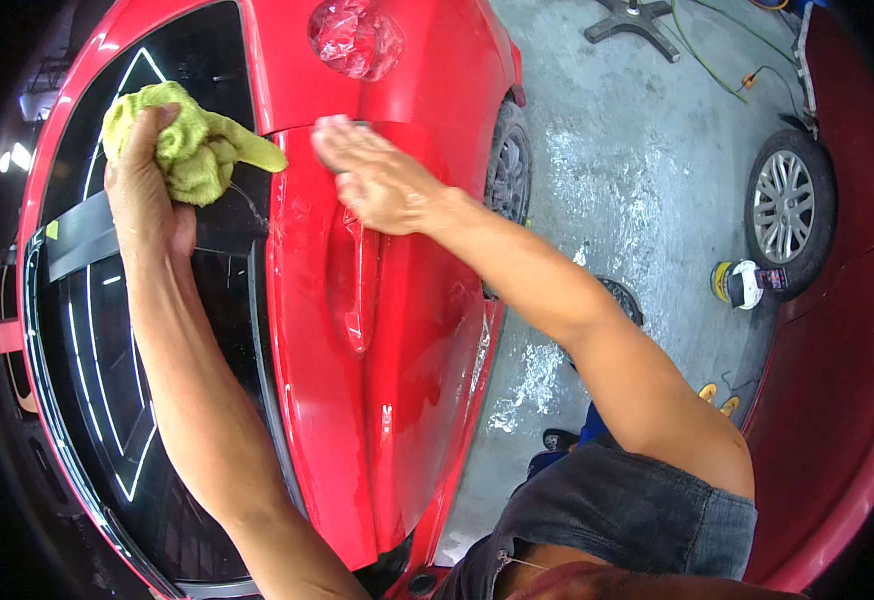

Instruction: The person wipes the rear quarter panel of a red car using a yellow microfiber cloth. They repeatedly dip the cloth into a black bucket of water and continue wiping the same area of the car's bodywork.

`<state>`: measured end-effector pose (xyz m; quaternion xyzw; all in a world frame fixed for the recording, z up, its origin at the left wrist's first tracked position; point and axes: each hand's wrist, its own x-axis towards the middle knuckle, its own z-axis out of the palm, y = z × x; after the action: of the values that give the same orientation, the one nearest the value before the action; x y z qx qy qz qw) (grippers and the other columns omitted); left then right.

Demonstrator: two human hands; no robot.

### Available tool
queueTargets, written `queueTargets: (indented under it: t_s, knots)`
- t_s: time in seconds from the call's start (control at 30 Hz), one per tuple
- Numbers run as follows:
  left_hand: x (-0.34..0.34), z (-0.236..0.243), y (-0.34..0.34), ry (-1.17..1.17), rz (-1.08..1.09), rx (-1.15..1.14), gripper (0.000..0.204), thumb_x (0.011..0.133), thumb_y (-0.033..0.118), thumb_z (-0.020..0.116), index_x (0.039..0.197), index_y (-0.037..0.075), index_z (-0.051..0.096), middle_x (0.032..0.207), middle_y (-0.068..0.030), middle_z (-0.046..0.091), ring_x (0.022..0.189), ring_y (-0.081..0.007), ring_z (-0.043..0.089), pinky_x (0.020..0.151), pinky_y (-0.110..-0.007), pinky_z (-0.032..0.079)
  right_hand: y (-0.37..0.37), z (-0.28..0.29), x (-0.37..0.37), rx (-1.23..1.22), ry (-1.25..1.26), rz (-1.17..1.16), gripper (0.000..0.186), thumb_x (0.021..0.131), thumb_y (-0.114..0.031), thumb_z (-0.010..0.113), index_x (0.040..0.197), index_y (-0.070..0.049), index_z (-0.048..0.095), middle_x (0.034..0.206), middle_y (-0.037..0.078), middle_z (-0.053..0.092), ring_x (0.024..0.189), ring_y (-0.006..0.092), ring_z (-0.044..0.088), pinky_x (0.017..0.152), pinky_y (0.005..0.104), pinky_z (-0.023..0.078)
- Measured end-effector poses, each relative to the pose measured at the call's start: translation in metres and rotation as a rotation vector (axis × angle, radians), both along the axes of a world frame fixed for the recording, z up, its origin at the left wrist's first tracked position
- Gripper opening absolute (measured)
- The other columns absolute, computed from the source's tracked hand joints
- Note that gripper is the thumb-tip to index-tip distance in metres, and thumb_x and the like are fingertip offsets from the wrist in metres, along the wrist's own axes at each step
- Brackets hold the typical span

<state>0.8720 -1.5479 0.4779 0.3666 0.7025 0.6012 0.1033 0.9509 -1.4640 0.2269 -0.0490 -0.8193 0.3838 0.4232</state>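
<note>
My left hand (142, 170) grips a crumpled yellow-green cloth (192, 160) over the dark side window (97, 350) of a red car (307, 450). My right hand (377, 175) is on the red panel just above the door handle (357, 290), fingers together and slightly blurred. A dark object is partly hidden under those fingers; I cannot make out what it is. Clear, glossy film shows on the handle area, and wrinkled clear film lies on the tail lamp (355, 38).
A concrete floor (597, 200) runs beside the car, with a black stand base (632, 25), green hose (717, 75) and yellow sandals (717, 400). At the right stands a dark red car (847, 400) with a bucket (737, 283) by its wheel (787, 205).
</note>
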Motion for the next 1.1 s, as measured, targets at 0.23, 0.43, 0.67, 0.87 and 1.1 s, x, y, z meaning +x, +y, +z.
queueTargets:
  t_s: [0.23, 0.43, 0.67, 0.87, 1.1]
  knots:
    - [0.042, -0.086, -0.045, 1.236, 0.067, -0.808, 0.047, 0.069, 0.010, 0.079, 0.112, -0.005, 0.064, 0.130, -0.0211, 0.061, 0.123, -0.0366, 0.057, 0.097, -0.044, 0.052, 0.033, -0.049, 0.051, -0.751, 0.276, -0.027, 0.062, 0.111, -0.034, 0.029, 0.156, 0.007, 0.026, 0.166, 0.024, 0.020, 0.156, 0.0310, 0.016, 0.127, 0.0360, 0.013]
    - [0.043, -0.130, -0.081, 1.578, -0.101, -1.026, 0.063, 0.071, 0.016, 0.077, 0.132, 0.017, 0.060, 0.141, -0.0092, 0.057, 0.135, -0.0322, 0.049, 0.103, -0.055, 0.041, 0.008, -0.036, 0.034, -0.801, 0.350, -0.012, 0.063, 0.110, -0.034, 0.031, 0.157, 0.007, 0.023, 0.167, 0.025, 0.019, 0.157, 0.0305, 0.015, 0.127, 0.0366, 0.013]
    - [0.018, -0.086, -0.041, 0.504, 0.120, -0.388, 0.031, 0.083, 0.011, 0.073, 0.111, -0.002, 0.070, 0.093, -0.0115, 0.073, 0.080, -0.0170, 0.071, 0.074, -0.033, 0.057, -0.026, 0.016, -0.005, -0.226, -0.021, -0.205, 0.063, 0.106, -0.028, 0.035, 0.153, 0.013, 0.029, 0.162, 0.034, 0.022, 0.154, 0.0447, 0.018, 0.127, 0.0486, 0.014]
    - [0.027, 0.005, -0.013, 0.369, 0.140, -0.321, 0.030, 0.082, 0.007, 0.068, 0.108, -0.007, 0.070, 0.091, -0.0115, 0.073, 0.076, -0.0172, 0.070, 0.069, -0.030, 0.056, -0.075, 0.057, -0.026, -0.123, -0.039, -0.238, 0.079, 0.105, -0.045, 0.040, 0.154, 0.014, 0.022, 0.163, 0.035, 0.015, 0.154, 0.0475, 0.010, 0.126, 0.0549, 0.010]
    - [0.005, -0.012, 0.006, 0.573, 0.107, -0.496, 0.039, 0.075, 0.006, 0.070, 0.112, -0.004, 0.063, 0.091, -0.0127, 0.070, 0.080, -0.0192, 0.068, 0.076, -0.033, 0.055, -0.108, 0.048, -0.014, -0.111, -0.096, -0.222, 0.077, 0.105, -0.040, 0.042, 0.154, 0.015, 0.019, 0.163, 0.037, 0.006, 0.154, 0.0505, 0.007, 0.125, 0.0577, 0.010]
